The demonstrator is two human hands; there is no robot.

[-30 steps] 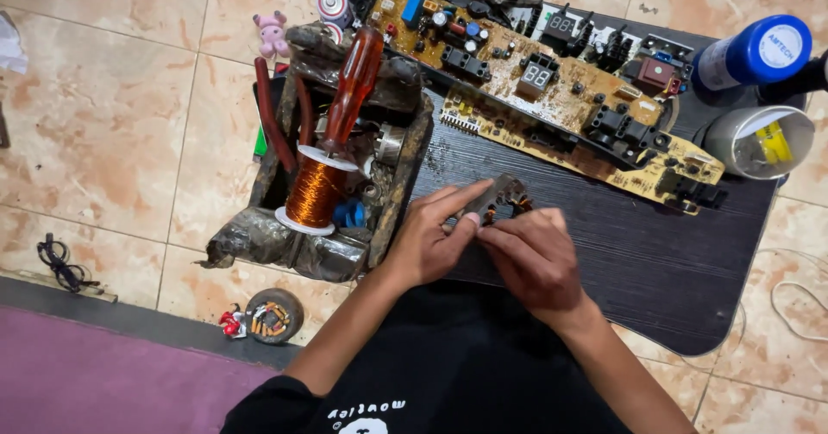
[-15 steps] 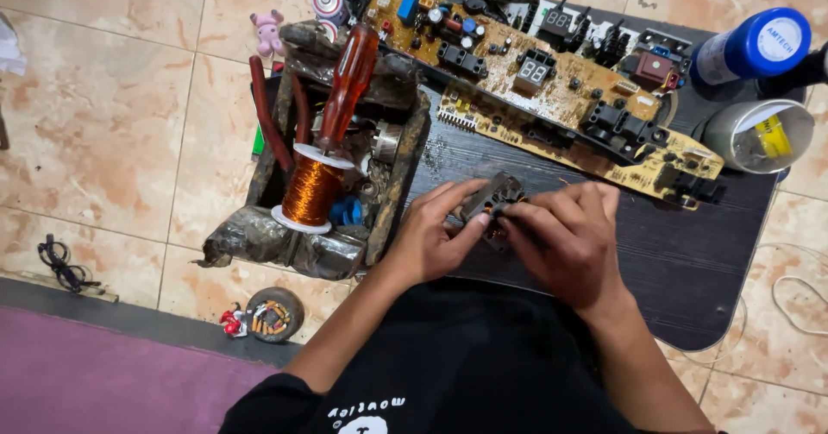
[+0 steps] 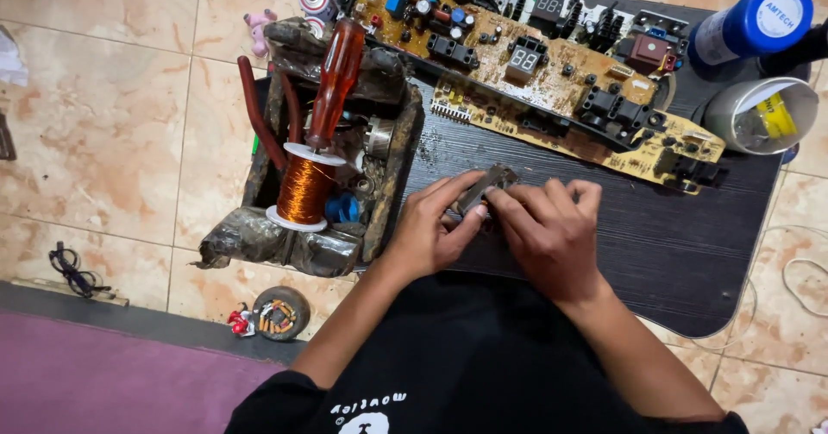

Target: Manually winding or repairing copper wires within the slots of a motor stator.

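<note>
Copper wire on a spool (image 3: 304, 188) stands upright in the worn toolbox (image 3: 259, 235) at the left, beside a red-handled screwdriver (image 3: 336, 80); just right of it the left hand (image 3: 431, 231) pinches the near end of a small grey metal part (image 3: 485, 189); the part's long axis slants up to the right, held over the dark worktop (image 3: 690, 261); the right hand (image 3: 548, 235) closes its fingertips on the same part, both hands equally near; a circuit board (image 3: 552, 80) lies beyond.

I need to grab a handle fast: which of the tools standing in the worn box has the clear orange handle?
The screwdriver, leaning above the copper wire spool. The pliers to its left have dark red grips.
</note>
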